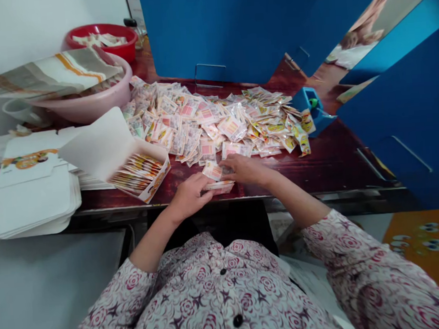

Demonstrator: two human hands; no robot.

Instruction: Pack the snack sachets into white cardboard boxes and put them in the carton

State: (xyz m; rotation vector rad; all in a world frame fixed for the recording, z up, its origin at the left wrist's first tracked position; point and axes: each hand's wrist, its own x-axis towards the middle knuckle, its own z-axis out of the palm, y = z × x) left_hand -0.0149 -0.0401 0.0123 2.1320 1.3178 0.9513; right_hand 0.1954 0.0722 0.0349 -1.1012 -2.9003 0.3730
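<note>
At the table's front edge, my left hand [191, 195] is closed on one end of a small stack of sachets [221, 186], its thumb on the near side. A single printed sachet [212, 170] lies tilted just above that stack, by the left fingertips. My right hand [247, 169] comes in from the right, with thumb and fingers bent around a clear-edged sachet over the stack's right end. Beyond both hands spreads a large heap of sachets [190, 119]. Left of my left hand stands an open carton [155, 181] with a row of sachets inside.
Flat white cartons [37, 197] are piled at the left table edge. Behind them stand a pink basin [87, 106] with a striped cloth [58, 73] and a red basin [128, 45]. Blue partitions [232, 28] border the far side. A blue holder [307, 100] sits right of the heap.
</note>
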